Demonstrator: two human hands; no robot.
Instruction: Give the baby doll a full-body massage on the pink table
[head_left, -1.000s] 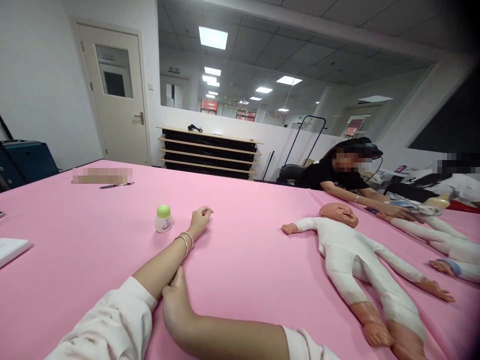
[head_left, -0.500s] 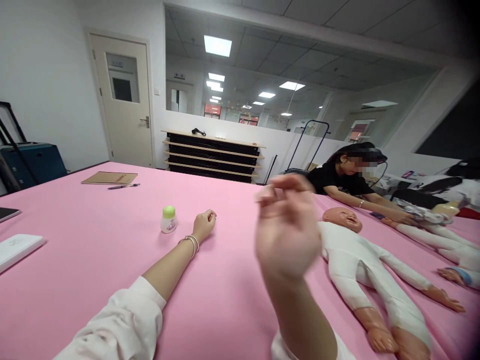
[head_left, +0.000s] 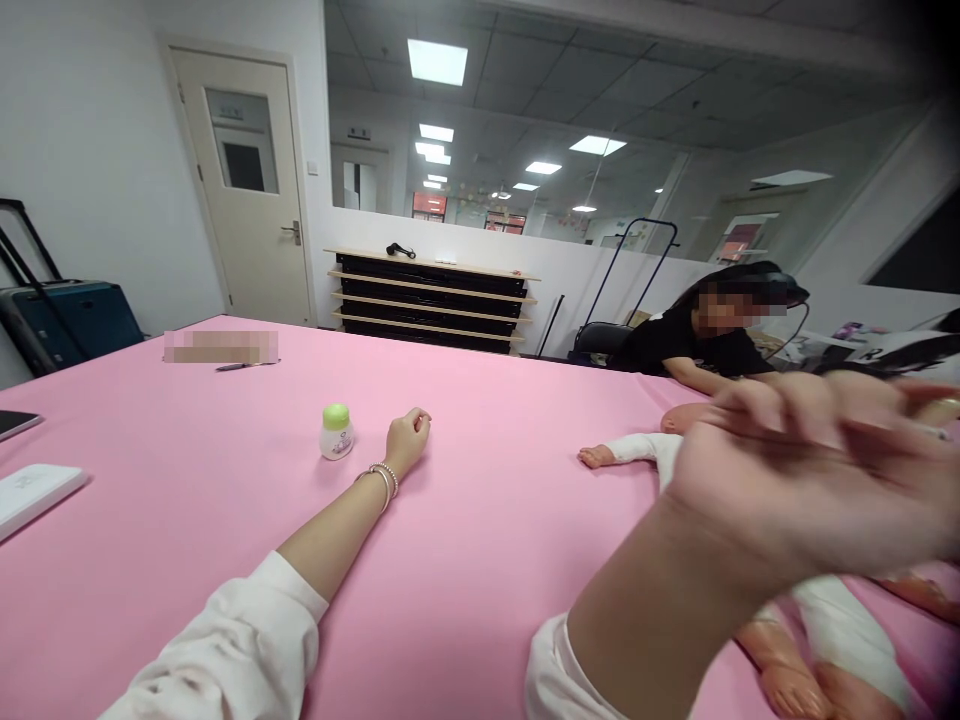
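My left hand (head_left: 409, 440) rests on the pink tabletop, its fingers curled into a loose fist with nothing visible in it. Just left of it stands a small white jar with a green lid (head_left: 337, 432), not touched. My right hand (head_left: 810, 470) is raised at the right, palm showing and empty, fingers loosely bent and a little blurred. Behind and below it lies a baby doll (head_left: 847, 630) in white clothing, on its back. The right hand and forearm hide most of the doll's head and body; one doll arm and its feet show.
A person in black (head_left: 675, 340) leans over the table's far right. On the left lie a white box-like device (head_left: 41, 495), a dark-screened device (head_left: 16, 424), a pen (head_left: 247, 366) and a blurred-out flat item (head_left: 221, 347). A shelf rack (head_left: 431, 300) stands beyond the table.
My right hand has swung to the right, from beside the doll to in front of it. The left hand and the jar have stayed put. The view has shifted slightly.
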